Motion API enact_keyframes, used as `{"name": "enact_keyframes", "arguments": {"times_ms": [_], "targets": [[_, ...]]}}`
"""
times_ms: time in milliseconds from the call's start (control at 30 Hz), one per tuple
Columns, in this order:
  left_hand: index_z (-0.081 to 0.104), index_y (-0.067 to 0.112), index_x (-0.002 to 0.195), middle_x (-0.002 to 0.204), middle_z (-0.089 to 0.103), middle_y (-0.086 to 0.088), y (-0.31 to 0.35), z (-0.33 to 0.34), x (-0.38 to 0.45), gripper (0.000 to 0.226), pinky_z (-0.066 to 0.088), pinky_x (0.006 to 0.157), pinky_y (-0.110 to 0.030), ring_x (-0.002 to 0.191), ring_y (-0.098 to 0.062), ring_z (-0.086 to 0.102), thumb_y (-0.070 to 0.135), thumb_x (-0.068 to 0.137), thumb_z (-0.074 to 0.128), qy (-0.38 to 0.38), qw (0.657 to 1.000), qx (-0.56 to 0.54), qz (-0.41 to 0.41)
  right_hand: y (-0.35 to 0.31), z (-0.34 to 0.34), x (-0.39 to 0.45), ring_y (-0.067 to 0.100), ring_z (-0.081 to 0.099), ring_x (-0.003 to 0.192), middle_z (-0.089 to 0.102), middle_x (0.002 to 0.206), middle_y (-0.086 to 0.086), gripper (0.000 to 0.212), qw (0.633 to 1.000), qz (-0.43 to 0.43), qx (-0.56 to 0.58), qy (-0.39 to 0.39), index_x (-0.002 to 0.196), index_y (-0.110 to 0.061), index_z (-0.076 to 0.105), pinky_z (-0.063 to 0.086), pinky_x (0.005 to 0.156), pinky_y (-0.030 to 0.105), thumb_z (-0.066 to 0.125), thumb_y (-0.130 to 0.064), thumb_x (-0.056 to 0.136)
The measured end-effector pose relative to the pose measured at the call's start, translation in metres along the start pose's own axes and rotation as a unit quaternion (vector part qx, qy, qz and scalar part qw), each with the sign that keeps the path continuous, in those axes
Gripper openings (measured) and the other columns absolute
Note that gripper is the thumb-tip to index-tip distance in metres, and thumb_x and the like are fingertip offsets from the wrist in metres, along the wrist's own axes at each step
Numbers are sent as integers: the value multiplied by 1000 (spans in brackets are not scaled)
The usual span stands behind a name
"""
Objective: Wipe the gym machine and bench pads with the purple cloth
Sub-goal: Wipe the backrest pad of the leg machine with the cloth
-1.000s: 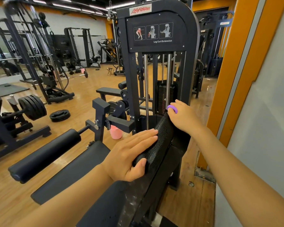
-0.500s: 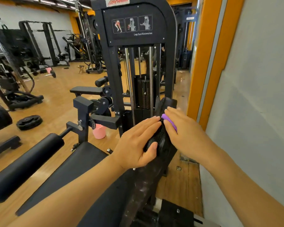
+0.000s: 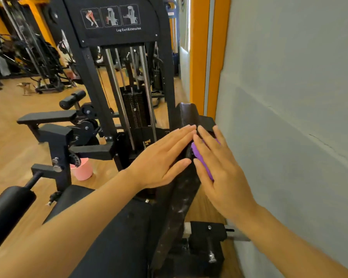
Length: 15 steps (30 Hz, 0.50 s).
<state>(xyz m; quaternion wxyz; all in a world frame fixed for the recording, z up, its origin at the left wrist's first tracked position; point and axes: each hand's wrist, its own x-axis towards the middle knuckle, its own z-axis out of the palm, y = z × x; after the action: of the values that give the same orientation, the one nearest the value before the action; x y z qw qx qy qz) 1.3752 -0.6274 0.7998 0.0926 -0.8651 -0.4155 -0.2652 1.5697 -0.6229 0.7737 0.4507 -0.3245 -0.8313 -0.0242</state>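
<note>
Hands: the left hand [image 3: 161, 157] lies flat with straight fingers against the near-side face of the upright back pad [image 3: 186, 115], steadying it; the right hand [image 3: 219, 167] presses the purple cloth [image 3: 201, 157] onto the pad's far side with fingers straight, nothing curled round it.
Cloth position: sandwiched between the right palm and the pad, just below the pad's top edge; only a purple strip shows past the fingers.
Cloth handling: looks soft, light and limp, likely to bunch or slip out unless kept under a flat palm; best held by palm pressure or a pinch at one bunched edge.
Pad handling: a stiff frame under cushioned vinyl, probably smooth; whitish smears run down its lower edge, so that stretch seems still to need wiping.
Around: the seat pad [image 3: 117, 237] lies below the forearms, a roller pad [image 3: 6, 213] at the lower left, the weight stack [image 3: 135, 109] behind.
In the way: the grey wall [image 3: 289, 117] stands close beside the right hand, leaving little room for strokes on that side; a pink bucket [image 3: 82, 170] sits on the floor by the frame, apart from the pad.
</note>
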Motion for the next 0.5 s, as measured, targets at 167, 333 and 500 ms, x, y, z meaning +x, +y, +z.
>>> {"name": "enact_keyframes", "arguments": {"times_ms": [167,333,500], "targets": [[15,8,156,163,19,-5,-11,-8,-5,63,13,124,-28,153,-12,12,46,107,26,-46,998,17,35,-14,23,-13,27,5,152,9,165,-2,56,995,71,37,63,156,-15,15,4,120,18,26,-42,107],[12,9,155,163,18,-3,-12,-16,-2,62,12,125,-29,153,-13,12,43,107,31,-69,995,37,66,-15,42,-31,29,4,152,-1,165,-9,56,996,21,-6,92,157,-15,8,5,121,23,29,-31,108],[11,9,156,162,18,-3,-14,-20,0,64,8,124,-24,153,-13,10,44,106,32,-86,992,50,72,-14,57,-39,27,2,152,0,165,-6,56,994,32,13,103,158,-17,4,4,120,20,24,-36,109]]}}
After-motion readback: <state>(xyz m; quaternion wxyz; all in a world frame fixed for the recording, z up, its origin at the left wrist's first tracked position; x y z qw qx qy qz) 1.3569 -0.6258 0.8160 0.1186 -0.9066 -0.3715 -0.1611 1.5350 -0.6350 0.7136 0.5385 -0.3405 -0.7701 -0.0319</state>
